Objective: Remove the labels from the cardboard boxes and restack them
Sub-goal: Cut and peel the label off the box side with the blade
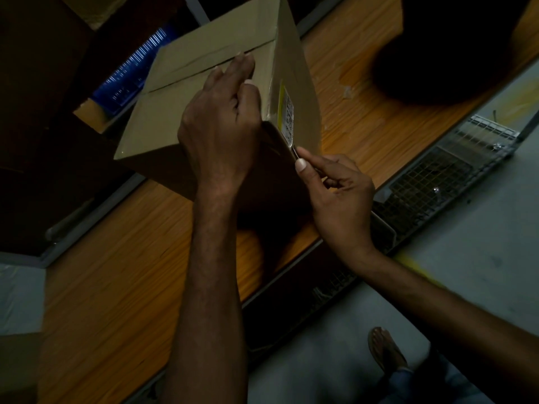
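A brown cardboard box (204, 71) stands on a wooden table (110, 281), its taped top facing me. On the box's right side wall sits a white and yellow label (287, 115) with a printed code. My left hand (221, 123) rests on the top near the right edge, fingers spread flat and thumb over the corner. My right hand (335, 188) pinches a thin blade-like tool (294, 151) whose tip touches the lower end of the label.
A metal wire cage (443, 176) lies on the grey floor to the right of the table. A dark round shape (455, 45) sits at the table's far right. A blue ribbed object (131, 74) shows behind the box. My sandalled foot (385, 348) is at the bottom right.
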`<state>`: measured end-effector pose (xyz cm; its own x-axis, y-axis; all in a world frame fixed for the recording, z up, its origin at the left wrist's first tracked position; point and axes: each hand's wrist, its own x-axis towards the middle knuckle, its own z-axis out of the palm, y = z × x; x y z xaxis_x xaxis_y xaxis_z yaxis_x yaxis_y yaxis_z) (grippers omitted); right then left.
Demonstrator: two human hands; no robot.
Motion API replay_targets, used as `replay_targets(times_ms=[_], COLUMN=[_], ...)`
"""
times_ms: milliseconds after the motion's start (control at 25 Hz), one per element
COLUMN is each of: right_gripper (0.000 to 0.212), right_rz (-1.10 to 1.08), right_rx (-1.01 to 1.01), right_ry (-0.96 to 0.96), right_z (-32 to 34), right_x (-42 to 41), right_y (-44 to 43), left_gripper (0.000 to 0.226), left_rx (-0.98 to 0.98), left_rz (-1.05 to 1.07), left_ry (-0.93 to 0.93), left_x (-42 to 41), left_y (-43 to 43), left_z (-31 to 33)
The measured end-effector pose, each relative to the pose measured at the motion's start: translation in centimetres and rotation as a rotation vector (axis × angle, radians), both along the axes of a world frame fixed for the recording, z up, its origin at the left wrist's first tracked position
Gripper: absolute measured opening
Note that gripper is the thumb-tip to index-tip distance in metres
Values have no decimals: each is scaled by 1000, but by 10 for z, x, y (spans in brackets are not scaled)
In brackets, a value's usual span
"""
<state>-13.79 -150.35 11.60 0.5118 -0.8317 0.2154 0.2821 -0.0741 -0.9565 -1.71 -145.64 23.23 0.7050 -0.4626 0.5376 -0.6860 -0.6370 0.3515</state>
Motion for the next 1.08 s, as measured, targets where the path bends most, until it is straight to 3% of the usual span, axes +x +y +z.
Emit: replay_targets(times_ms=[880,1080], right_gripper=[22,23], right_rz=[82,160], right_rx=[181,398], right_ry=[2,-2], right_z=[12,17], right_x=[2,22], right_y=[-29,-61], left_gripper=[49,52], left_rx=[-16,88], left_rz=[-9,-29], left_ry=[23,47], left_x=[-1,-5], left_y=[-1,1], left_z=[3,11])
